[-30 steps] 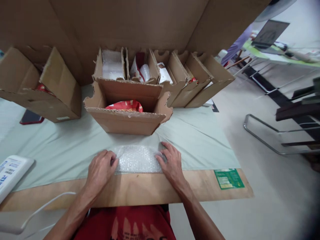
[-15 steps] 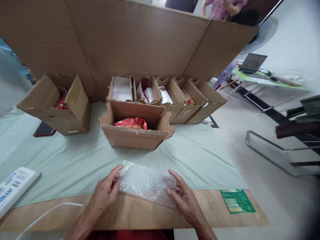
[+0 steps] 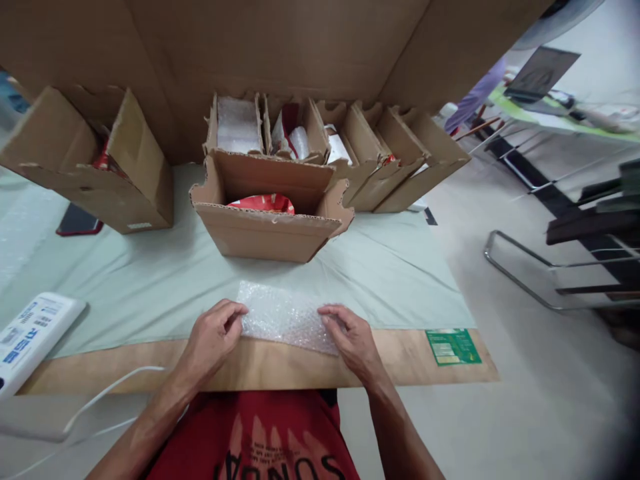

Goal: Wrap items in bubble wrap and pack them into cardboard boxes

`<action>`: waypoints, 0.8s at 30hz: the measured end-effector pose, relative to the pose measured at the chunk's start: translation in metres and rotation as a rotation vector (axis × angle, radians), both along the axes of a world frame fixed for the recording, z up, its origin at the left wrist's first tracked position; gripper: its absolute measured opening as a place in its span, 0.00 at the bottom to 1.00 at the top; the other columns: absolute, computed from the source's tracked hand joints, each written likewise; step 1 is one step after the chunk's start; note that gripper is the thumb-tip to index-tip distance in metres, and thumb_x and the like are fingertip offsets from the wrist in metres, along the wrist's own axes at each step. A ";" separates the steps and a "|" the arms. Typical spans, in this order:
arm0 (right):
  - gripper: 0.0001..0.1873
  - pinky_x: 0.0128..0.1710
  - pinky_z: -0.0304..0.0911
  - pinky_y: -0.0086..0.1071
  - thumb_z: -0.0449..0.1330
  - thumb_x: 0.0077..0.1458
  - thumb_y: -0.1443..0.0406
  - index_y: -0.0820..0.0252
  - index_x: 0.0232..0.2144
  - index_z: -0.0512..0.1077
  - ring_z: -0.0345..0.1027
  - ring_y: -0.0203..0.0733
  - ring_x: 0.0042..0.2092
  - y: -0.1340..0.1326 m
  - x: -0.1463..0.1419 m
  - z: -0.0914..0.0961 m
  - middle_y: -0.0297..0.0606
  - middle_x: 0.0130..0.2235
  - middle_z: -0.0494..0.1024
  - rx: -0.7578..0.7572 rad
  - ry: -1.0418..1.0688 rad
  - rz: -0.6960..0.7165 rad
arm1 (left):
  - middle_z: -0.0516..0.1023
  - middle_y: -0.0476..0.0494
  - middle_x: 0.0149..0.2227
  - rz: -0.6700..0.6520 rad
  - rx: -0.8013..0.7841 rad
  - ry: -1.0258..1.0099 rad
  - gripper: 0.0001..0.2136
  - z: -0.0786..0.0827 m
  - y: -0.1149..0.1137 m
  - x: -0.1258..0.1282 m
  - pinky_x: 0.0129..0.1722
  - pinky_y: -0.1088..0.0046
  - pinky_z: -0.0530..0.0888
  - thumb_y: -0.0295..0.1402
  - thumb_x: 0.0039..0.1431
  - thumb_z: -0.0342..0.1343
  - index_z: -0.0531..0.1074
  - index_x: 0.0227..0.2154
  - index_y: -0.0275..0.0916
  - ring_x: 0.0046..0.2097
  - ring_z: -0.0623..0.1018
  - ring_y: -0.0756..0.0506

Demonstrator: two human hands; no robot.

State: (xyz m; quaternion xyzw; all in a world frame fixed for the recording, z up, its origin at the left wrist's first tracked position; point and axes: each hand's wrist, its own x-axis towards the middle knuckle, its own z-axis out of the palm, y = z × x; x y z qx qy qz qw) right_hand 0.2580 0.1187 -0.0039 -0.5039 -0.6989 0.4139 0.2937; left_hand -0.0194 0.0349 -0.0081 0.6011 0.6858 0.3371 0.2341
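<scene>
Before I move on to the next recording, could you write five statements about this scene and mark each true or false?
1. The left hand and right hand both touch the bubble wrap. True.
2. The green card lies to the person's left. False: the green card lies right of both hands.
3. Something red shows inside the front cardboard box. True.
4. The laptop is closed. False: the laptop stands open.
5. Bare wood shows along the table's near edge. True.
</scene>
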 end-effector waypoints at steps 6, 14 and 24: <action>0.18 0.28 0.67 0.31 0.62 0.58 0.57 0.57 0.48 0.78 0.68 0.36 0.26 -0.023 0.001 0.005 0.33 0.30 0.77 -0.361 0.049 0.049 | 0.81 0.38 0.44 0.022 0.131 0.344 0.15 0.005 0.031 0.000 0.50 0.60 0.75 0.23 0.62 0.46 0.78 0.42 0.39 0.48 0.80 0.40; 0.38 0.40 0.74 0.36 0.67 0.55 0.51 0.56 0.63 0.66 0.74 0.41 0.40 -0.084 -0.009 0.002 0.42 0.44 0.79 -0.789 0.438 0.089 | 0.73 0.38 0.60 -0.406 0.125 0.224 0.28 0.019 -0.006 0.012 0.63 0.52 0.69 0.17 0.53 0.47 0.72 0.56 0.41 0.64 0.69 0.38; 0.35 0.40 0.75 0.37 0.65 0.60 0.57 0.52 0.66 0.59 0.77 0.43 0.45 -0.072 -0.013 0.009 0.44 0.48 0.79 -0.646 0.486 0.215 | 0.83 0.41 0.42 -0.141 0.083 -0.031 0.13 -0.002 -0.045 0.028 0.47 0.63 0.78 0.26 0.64 0.49 0.76 0.47 0.41 0.45 0.81 0.43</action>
